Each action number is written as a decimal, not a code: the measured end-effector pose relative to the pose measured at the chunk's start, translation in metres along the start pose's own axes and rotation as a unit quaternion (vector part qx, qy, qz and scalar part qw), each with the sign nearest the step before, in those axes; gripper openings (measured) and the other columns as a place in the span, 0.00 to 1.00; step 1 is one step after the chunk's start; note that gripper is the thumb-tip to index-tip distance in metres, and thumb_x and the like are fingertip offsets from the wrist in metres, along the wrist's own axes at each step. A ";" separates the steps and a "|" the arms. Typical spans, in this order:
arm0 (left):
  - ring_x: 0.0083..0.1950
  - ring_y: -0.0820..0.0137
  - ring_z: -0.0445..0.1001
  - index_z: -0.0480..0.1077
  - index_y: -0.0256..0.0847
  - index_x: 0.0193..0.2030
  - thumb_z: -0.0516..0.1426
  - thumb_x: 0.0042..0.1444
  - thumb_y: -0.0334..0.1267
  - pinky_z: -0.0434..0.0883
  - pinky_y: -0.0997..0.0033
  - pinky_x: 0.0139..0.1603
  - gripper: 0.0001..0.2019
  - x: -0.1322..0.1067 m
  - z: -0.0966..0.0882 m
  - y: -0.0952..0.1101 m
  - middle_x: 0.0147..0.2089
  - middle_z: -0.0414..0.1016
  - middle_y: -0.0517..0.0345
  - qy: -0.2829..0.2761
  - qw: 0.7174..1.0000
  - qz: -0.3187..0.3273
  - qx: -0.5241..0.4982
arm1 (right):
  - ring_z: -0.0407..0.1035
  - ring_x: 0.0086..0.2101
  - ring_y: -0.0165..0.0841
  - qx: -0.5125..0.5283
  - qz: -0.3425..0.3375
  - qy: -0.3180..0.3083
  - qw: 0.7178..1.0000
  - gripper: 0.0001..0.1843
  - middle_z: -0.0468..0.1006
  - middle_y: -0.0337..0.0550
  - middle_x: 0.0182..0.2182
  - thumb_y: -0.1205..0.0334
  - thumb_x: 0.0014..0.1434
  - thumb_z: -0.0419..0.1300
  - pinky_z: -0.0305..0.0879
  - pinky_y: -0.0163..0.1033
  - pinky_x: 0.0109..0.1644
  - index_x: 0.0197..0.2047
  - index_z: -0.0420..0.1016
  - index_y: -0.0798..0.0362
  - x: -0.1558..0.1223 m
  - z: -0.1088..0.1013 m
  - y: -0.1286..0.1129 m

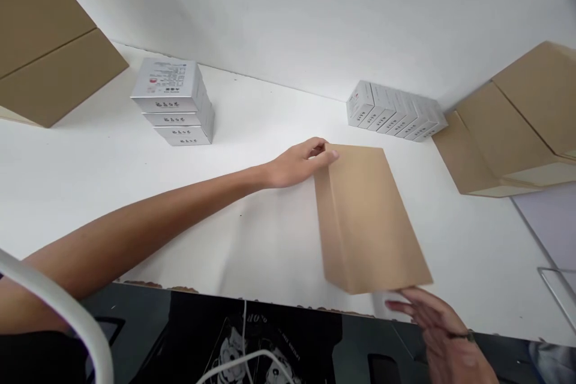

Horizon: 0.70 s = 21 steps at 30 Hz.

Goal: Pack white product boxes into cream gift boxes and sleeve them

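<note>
The brown cardboard box (369,216) lies closed on the white worktop (112,180), the left hand (299,163) curling its fingers over its far corner and the right hand (438,318), blurred, apparently open-fingered just at its near edge, while both stacks of white cartons (175,102) sit untouched.

Plain tan cardboard box (369,216) on a white table (90,180); white cartons (173,102) bear dark print, perhaps a red mark.
</note>
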<state>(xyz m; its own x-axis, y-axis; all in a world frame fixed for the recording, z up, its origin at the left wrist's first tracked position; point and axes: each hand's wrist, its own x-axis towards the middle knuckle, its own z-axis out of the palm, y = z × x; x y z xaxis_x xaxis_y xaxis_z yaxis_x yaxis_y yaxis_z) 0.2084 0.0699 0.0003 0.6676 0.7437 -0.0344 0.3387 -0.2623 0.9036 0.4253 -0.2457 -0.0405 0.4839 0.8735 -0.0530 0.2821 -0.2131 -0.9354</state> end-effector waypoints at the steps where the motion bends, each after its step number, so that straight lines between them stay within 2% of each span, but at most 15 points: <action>1: 0.56 0.58 0.74 0.68 0.41 0.50 0.49 0.70 0.57 0.73 0.54 0.59 0.20 -0.006 0.002 -0.001 0.56 0.75 0.48 0.021 1.000 0.003 -0.002 | 0.73 0.58 0.55 -0.012 -0.010 0.025 1.000 0.30 0.77 0.55 0.59 0.37 0.68 0.55 0.74 0.59 0.58 0.61 0.76 0.48 0.001 0.004 0.000; 3: 0.52 0.61 0.75 0.68 0.41 0.47 0.52 0.69 0.55 0.74 0.55 0.57 0.17 -0.029 0.003 -0.005 0.51 0.76 0.50 0.038 0.999 0.016 0.006 | 0.59 0.69 0.55 -0.015 -0.033 0.053 0.998 0.37 0.62 0.51 0.72 0.35 0.66 0.57 0.63 0.64 0.69 0.72 0.62 0.42 0.008 0.009 0.000; 4: 0.51 0.61 0.75 0.68 0.41 0.47 0.54 0.68 0.52 0.75 0.56 0.56 0.15 -0.044 0.003 -0.007 0.50 0.76 0.50 0.020 1.000 0.021 0.011 | 0.56 0.71 0.54 -0.009 -0.040 0.058 0.997 0.39 0.57 0.50 0.74 0.36 0.66 0.59 0.59 0.65 0.71 0.74 0.58 0.40 0.013 0.009 0.001; 5: 0.50 0.62 0.76 0.69 0.42 0.48 0.56 0.66 0.49 0.76 0.58 0.54 0.13 -0.060 0.002 -0.008 0.50 0.76 0.51 -0.012 1.000 0.022 0.016 | 0.57 0.70 0.54 -0.004 -0.038 0.057 0.998 0.40 0.57 0.51 0.74 0.38 0.65 0.61 0.59 0.66 0.71 0.74 0.56 0.40 0.019 0.007 0.001; 7: 0.52 0.62 0.76 0.70 0.45 0.51 0.59 0.63 0.42 0.78 0.63 0.48 0.11 -0.088 -0.001 -0.008 0.52 0.77 0.51 -0.048 0.999 0.010 0.016 | 0.62 0.68 0.54 -0.016 -0.004 0.040 0.999 0.40 0.64 0.52 0.70 0.40 0.63 0.64 0.61 0.65 0.70 0.73 0.58 0.41 0.030 0.001 0.003; 9: 0.51 0.63 0.78 0.72 0.47 0.52 0.59 0.62 0.39 0.78 0.68 0.42 0.11 -0.106 -0.005 -0.006 0.55 0.77 0.52 -0.058 0.998 0.001 0.006 | 0.62 0.68 0.55 -0.054 0.032 0.026 0.998 0.40 0.67 0.53 0.67 0.42 0.61 0.67 0.60 0.65 0.70 0.71 0.61 0.43 0.040 0.001 0.000; 12: 0.49 0.64 0.79 0.74 0.46 0.49 0.59 0.63 0.37 0.77 0.71 0.38 0.09 -0.118 -0.007 -0.005 0.52 0.79 0.53 -0.068 0.997 -0.011 -0.019 | 0.56 0.71 0.54 -0.089 0.035 0.039 0.995 0.46 0.60 0.51 0.71 0.45 0.57 0.71 0.51 0.66 0.75 0.73 0.57 0.42 0.048 0.019 -0.014; 14: 0.47 0.65 0.79 0.74 0.45 0.48 0.60 0.64 0.36 0.78 0.71 0.39 0.07 -0.122 -0.005 -0.007 0.47 0.80 0.55 -0.070 0.997 -0.016 -0.023 | 0.54 0.72 0.52 -0.086 0.027 0.053 0.995 0.48 0.55 0.50 0.74 0.47 0.58 0.70 0.47 0.66 0.76 0.75 0.53 0.41 0.050 0.036 -0.023; 16: 0.46 0.66 0.78 0.73 0.44 0.46 0.60 0.65 0.36 0.79 0.69 0.42 0.05 -0.126 -0.001 -0.010 0.47 0.79 0.55 -0.058 0.998 -0.003 -0.007 | 0.53 0.72 0.52 -0.078 0.013 0.058 0.995 0.47 0.56 0.50 0.73 0.47 0.59 0.70 0.46 0.66 0.77 0.75 0.53 0.41 0.050 0.046 -0.025; 18: 0.47 0.67 0.79 0.72 0.43 0.48 0.61 0.66 0.36 0.80 0.67 0.46 0.06 -0.130 0.003 -0.013 0.50 0.79 0.55 -0.032 0.999 0.022 0.017 | 0.53 0.72 0.51 -0.075 -0.005 0.055 0.996 0.46 0.57 0.50 0.73 0.47 0.60 0.69 0.45 0.65 0.77 0.75 0.53 0.41 0.053 0.041 -0.016; 21: 0.52 0.66 0.80 0.71 0.43 0.51 0.62 0.66 0.35 0.81 0.65 0.53 0.09 -0.134 0.007 -0.016 0.53 0.79 0.54 0.014 0.997 0.058 0.044 | 0.57 0.70 0.49 -0.093 -0.024 0.030 0.995 0.38 0.57 0.47 0.73 0.45 0.66 0.63 0.54 0.65 0.75 0.74 0.53 0.36 0.059 0.013 0.006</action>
<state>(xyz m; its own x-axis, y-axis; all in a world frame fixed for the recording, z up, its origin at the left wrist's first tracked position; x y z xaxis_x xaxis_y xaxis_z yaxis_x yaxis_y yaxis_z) 0.1179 -0.0298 -0.0126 0.6881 0.7210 0.0816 0.3175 -0.4003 0.8596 0.4447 -0.1894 -0.0543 0.5137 0.8578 0.0166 0.4512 -0.2537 -0.8556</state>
